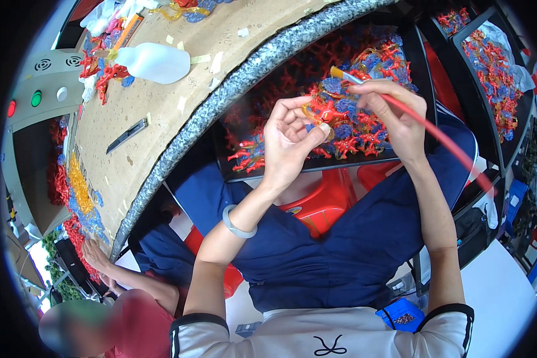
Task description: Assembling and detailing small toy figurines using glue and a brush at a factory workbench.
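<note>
My left hand [287,138] is closed, its thumb and fingers pinching a small red, branching plastic figure [329,112] with yellow and blue parts. In my right hand [397,116] is a thin paintbrush [444,140], gripped near its metal collar. Its long red handle slants down to the right, and its yellowish bristles point left, just above the figure and apart from it. Below both hands lies a black tray [307,169] filled with many similar red, blue and yellow figures. The brush's exact grip is partly hidden by my fingers.
On the brown-topped table [161,113] at left lie a translucent white bottle [155,62] and a black utility knife [127,136]. Another tray of figures [489,77] stands at far right. A co-worker's hand [95,256] is by coloured heaps at lower left.
</note>
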`<action>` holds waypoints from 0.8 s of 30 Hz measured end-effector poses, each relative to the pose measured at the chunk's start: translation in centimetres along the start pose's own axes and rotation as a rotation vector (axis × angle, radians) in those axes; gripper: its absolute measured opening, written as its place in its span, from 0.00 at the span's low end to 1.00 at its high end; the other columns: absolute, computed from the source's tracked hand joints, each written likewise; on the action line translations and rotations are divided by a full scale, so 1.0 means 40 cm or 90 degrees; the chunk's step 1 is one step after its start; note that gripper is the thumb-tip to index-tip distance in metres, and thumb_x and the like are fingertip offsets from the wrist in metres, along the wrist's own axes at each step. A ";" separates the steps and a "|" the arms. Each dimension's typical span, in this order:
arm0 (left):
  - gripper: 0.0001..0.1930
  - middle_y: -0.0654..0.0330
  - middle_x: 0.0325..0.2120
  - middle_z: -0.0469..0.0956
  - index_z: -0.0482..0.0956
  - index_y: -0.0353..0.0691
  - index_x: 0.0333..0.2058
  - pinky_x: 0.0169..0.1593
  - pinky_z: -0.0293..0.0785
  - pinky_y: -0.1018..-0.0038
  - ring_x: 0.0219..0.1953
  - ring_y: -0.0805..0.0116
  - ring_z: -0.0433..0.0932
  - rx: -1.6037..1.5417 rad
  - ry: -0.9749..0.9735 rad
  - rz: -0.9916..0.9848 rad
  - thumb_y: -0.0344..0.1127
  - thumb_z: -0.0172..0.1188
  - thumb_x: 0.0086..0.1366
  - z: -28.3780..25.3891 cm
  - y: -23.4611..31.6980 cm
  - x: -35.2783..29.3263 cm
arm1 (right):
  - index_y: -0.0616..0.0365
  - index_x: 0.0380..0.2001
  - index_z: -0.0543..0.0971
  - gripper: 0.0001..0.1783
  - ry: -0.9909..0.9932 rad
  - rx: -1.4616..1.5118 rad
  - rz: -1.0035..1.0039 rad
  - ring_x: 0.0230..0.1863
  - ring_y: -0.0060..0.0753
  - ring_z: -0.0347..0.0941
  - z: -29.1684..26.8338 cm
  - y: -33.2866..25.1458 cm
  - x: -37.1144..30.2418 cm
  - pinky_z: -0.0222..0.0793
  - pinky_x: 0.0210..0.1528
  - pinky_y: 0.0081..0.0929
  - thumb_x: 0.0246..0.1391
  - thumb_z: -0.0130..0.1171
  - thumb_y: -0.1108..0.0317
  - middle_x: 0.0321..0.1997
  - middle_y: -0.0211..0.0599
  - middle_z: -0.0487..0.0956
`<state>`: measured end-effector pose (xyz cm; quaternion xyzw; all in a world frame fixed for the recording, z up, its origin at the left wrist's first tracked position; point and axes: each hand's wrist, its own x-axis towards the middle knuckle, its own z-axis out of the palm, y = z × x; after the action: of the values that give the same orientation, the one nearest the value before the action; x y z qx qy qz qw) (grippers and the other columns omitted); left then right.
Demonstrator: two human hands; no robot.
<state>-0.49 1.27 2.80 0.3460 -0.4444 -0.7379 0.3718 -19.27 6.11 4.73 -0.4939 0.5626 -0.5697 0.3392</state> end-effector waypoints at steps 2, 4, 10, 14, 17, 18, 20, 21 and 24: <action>0.23 0.53 0.39 0.74 0.64 0.32 0.49 0.43 0.79 0.75 0.40 0.73 0.76 -0.043 -0.002 -0.058 0.17 0.61 0.55 -0.005 -0.004 0.000 | 0.64 0.31 0.79 0.03 -0.006 0.046 0.043 0.34 0.21 0.77 0.023 0.005 -0.005 0.73 0.38 0.18 0.54 0.58 0.76 0.34 0.36 0.81; 0.23 0.53 0.39 0.74 0.64 0.32 0.49 0.43 0.79 0.75 0.40 0.72 0.76 -0.036 -0.001 -0.055 0.17 0.60 0.55 -0.008 -0.009 -0.006 | 0.63 0.31 0.77 0.04 -0.011 0.164 0.091 0.35 0.21 0.78 0.043 0.021 -0.013 0.74 0.38 0.18 0.50 0.62 0.78 0.34 0.37 0.81; 0.22 0.53 0.36 0.77 0.63 0.32 0.49 0.39 0.80 0.75 0.36 0.73 0.78 -0.083 -0.019 -0.074 0.18 0.59 0.57 -0.007 -0.002 -0.010 | 0.60 0.25 0.71 0.10 -0.006 0.175 0.132 0.34 0.20 0.77 0.049 0.006 -0.014 0.76 0.37 0.18 0.46 0.64 0.82 0.30 0.34 0.78; 0.21 0.51 0.36 0.79 0.64 0.32 0.51 0.38 0.78 0.74 0.37 0.66 0.80 -0.125 -0.032 -0.150 0.23 0.57 0.59 -0.010 0.009 -0.014 | 0.59 0.23 0.70 0.12 0.002 0.217 0.190 0.33 0.18 0.76 0.042 -0.020 -0.005 0.76 0.36 0.17 0.47 0.63 0.83 0.28 0.33 0.78; 0.21 0.48 0.38 0.79 0.64 0.32 0.52 0.39 0.76 0.74 0.38 0.62 0.81 -0.143 -0.036 -0.179 0.26 0.56 0.60 -0.014 0.004 -0.017 | 0.58 0.23 0.70 0.12 -0.003 0.221 0.192 0.33 0.18 0.76 0.040 -0.014 -0.008 0.75 0.36 0.16 0.47 0.64 0.82 0.28 0.33 0.77; 0.21 0.47 0.38 0.79 0.64 0.32 0.52 0.39 0.76 0.74 0.38 0.61 0.81 -0.160 -0.038 -0.189 0.26 0.56 0.60 -0.016 0.001 -0.017 | 0.58 0.23 0.70 0.12 -0.002 0.220 0.193 0.33 0.18 0.76 0.039 -0.013 -0.009 0.75 0.36 0.16 0.47 0.64 0.82 0.28 0.33 0.77; 0.21 0.47 0.38 0.79 0.64 0.32 0.52 0.41 0.77 0.73 0.39 0.61 0.80 -0.172 -0.053 -0.185 0.25 0.56 0.60 -0.015 0.001 -0.016 | 0.58 0.23 0.69 0.12 -0.006 0.173 0.175 0.32 0.18 0.75 0.036 -0.013 -0.011 0.74 0.35 0.16 0.47 0.63 0.83 0.28 0.34 0.77; 0.22 0.47 0.39 0.78 0.63 0.32 0.52 0.42 0.77 0.73 0.39 0.61 0.80 -0.182 -0.064 -0.178 0.24 0.56 0.59 -0.018 0.002 -0.016 | 0.58 0.23 0.69 0.12 -0.007 0.175 0.175 0.32 0.18 0.75 0.038 -0.015 -0.011 0.74 0.35 0.16 0.47 0.63 0.83 0.28 0.34 0.77; 0.22 0.52 0.39 0.78 0.63 0.33 0.51 0.44 0.76 0.75 0.43 0.66 0.78 -0.154 -0.072 -0.107 0.18 0.56 0.58 -0.009 0.003 -0.010 | 0.58 0.22 0.68 0.13 -0.007 0.183 0.146 0.33 0.18 0.74 0.037 -0.017 -0.014 0.73 0.36 0.16 0.48 0.62 0.83 0.28 0.34 0.77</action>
<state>0.04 1.43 2.85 0.2923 -0.3421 -0.8330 0.3219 -17.62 6.28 5.11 -0.3759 0.5262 -0.5993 0.4719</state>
